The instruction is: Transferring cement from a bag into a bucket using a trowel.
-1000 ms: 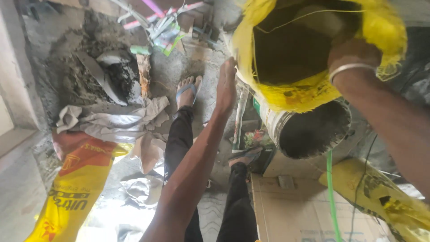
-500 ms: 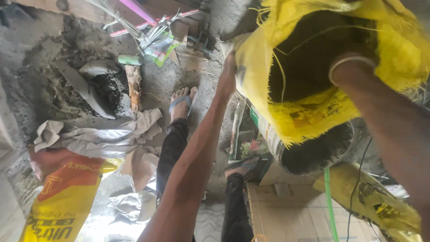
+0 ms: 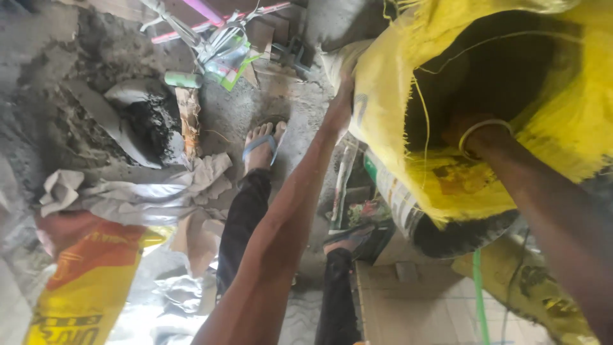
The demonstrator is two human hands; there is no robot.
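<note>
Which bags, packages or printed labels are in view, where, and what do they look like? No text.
Yellow woven sack: upper right, mouth open, frayed edge, held by the left hand on its side and the right hand at its mouth.
Orange and yellow printed sack: lower left, flat on the floor.
Green and white wrapper: top centre, crumpled among debris.
Second yellow sack: lower right, dirty, crumpled.
Bucket: under the held sack, printed band on its wall.

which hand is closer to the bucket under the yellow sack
Right. The right hand sits inside the yellow sack mouth, directly above the bucket. The left hand grips the sack's outer edge, farther up and to the side.
</note>
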